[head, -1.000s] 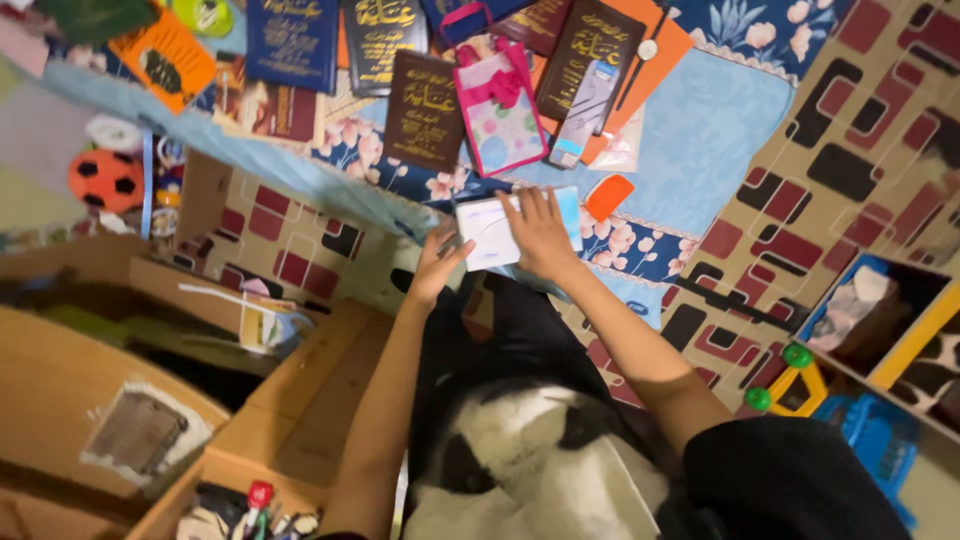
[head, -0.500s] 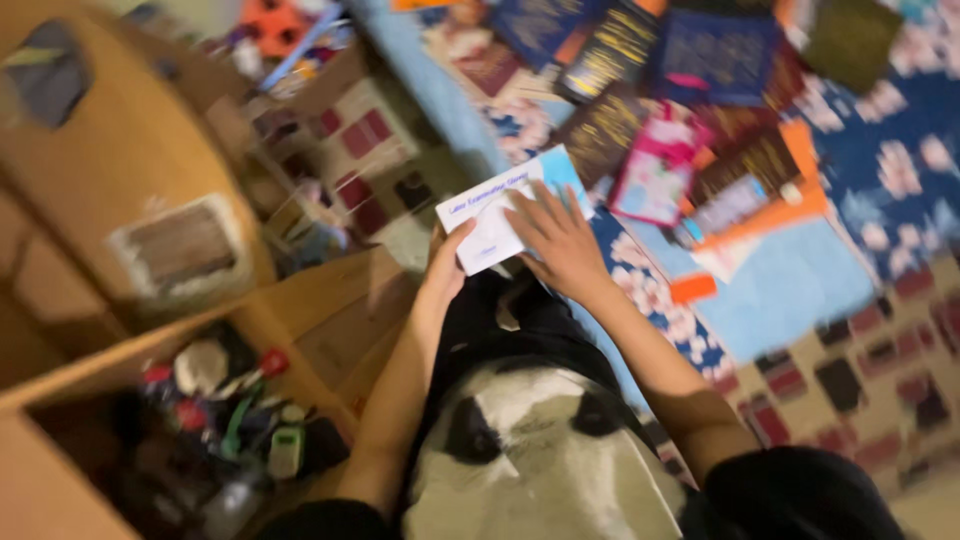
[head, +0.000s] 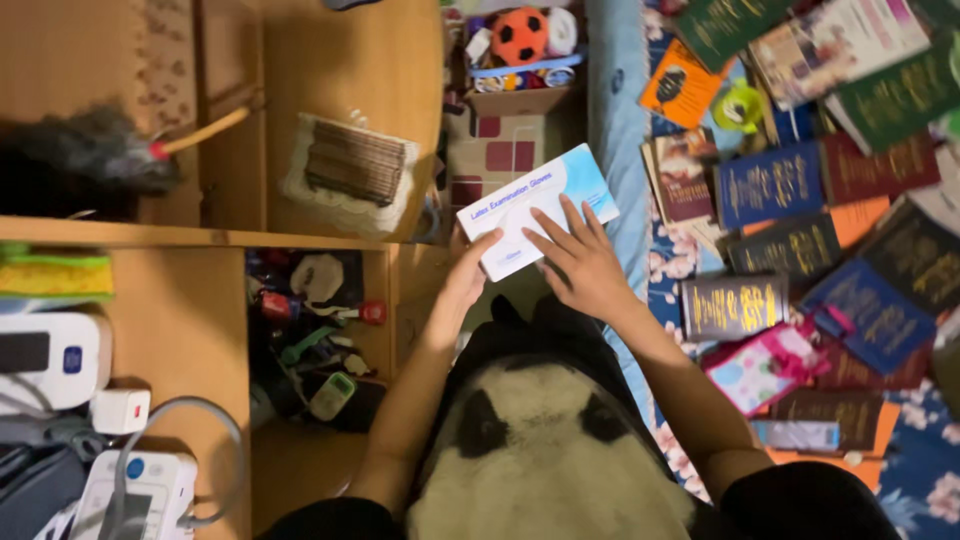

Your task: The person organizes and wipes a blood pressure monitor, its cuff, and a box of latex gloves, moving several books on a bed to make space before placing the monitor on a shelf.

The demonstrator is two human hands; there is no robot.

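Nearest the camera lies a soft black-and-white plush [head: 545, 450] in the person's lap, its pile matted and its dark patches rounded. Both bare forearms reach forward over it. The left hand [head: 465, 285] grips the near left edge of a flat white-and-blue cardboard box [head: 537, 210], thumb on top and fingers curled underneath. The right hand [head: 580, 265] lies open on the box's upper face, fingers spread and pressing flat rather than closed around it. The box is rectangular, smooth and slightly glossy, tilted so its far right corner rises away from the hands.

To the left of the left hand stands a light wooden shelf unit [head: 330, 120] with a smooth grain; its lower open compartment [head: 310, 330] is crammed with small tangled items. Farther left on the shelf top sit white plastic devices [head: 50, 355] with a grey cable.

To the right of the right hand, many hardcover books [head: 770, 185] in dark blue, green and maroon with gilt covers lie scattered over a blue floral cloth [head: 920, 490], beside a pink pouch [head: 765, 365].

Beyond the box, an orange-and-black toy ball [head: 520, 35] rests above a checked cardboard carton [head: 505, 150], and a dark feather duster [head: 90, 155] lies on the far left shelf.
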